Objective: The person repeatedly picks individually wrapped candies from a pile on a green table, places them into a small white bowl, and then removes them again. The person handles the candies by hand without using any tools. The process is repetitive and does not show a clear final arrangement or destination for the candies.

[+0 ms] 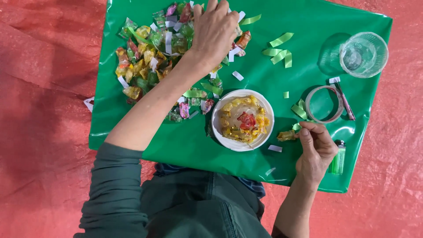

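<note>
Yellow cellophane-wrapped candy (287, 135): pinched at its right end between thumb and fingertips of the right hand (316, 150), with a short green ribbon strip (296, 127) at the same pinch point. The candy sticks out to the left of the fingers, lying low over the glossy green wrapping sheet (308, 57); whether it touches the sheet cannot be told.

Left of that pinch, just beside the candy: a round white plastic lid (243, 120) carrying a ring of yellow wrapped sweets with a red one in the middle. Above the right hand: a roll of clear tape (324, 104) with a dark pen (345, 102) at its right edge. Right of the hand, close by: a green lighter (338, 158). Further up and right: a clear plastic cup (364, 54).

Left hand (214, 31): arm stretched forward, palm down, fingers curled onto the far edge of the loose pile of mixed wrapped candies (145, 57). Fingertips hidden; whether they hold anything cannot be told. This pile lies well apart from the right-hand pinch, up and to the left.

Loose curled green ribbon pieces (278, 53) and white paper slips (238, 75) scattered between. Red woven tarp (44, 110) under the sheet.
</note>
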